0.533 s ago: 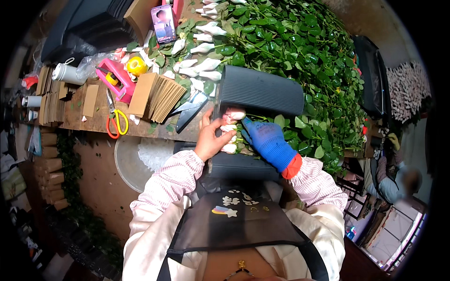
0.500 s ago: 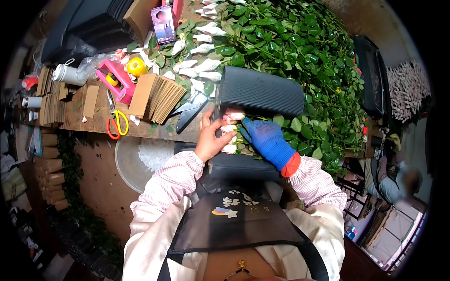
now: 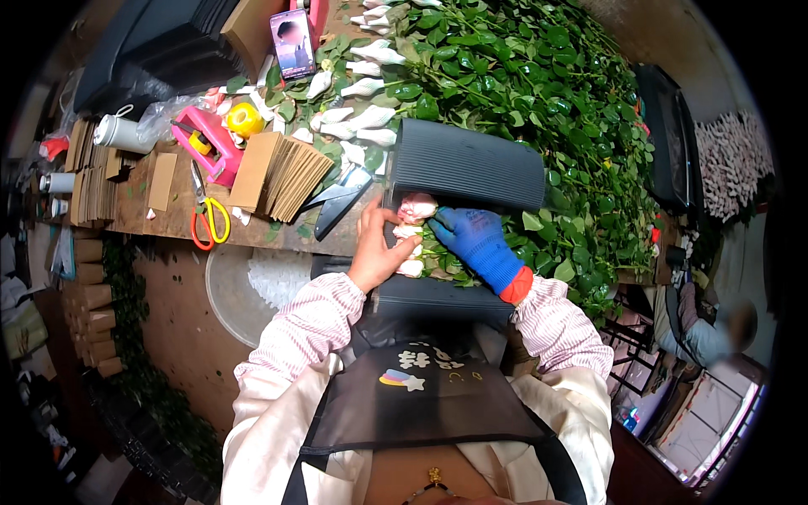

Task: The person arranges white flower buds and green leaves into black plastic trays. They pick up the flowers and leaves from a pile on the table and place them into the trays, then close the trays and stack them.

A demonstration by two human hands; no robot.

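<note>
Several pale pink roses [image 3: 407,240] lie in a row between the raised and lower parts of a dark ribbed holder [image 3: 471,164]. My bare left hand [image 3: 376,246] rests at their left side, thumb and fingers apart, touching the blooms. At the top of the row is a fuller pink rose [image 3: 416,208]. My right hand [image 3: 475,240], in a blue knitted glove, is closed just right of this bloom; its stem is hidden by the glove. Green leaves [image 3: 446,268] show below the glove, inside the holder.
Leafy rose stems [image 3: 522,67] cover the table's right side, with white-wrapped buds [image 3: 374,118] at their left. Scissors [image 3: 206,215], a cardboard stack [image 3: 282,177], a black stapler [image 3: 341,202], a pink tape dispenser [image 3: 210,147] and a phone [image 3: 293,44] lie left.
The right glove has shifted slightly left and up. The top rose has moved a little left toward my left hand, which stays nearly still.
</note>
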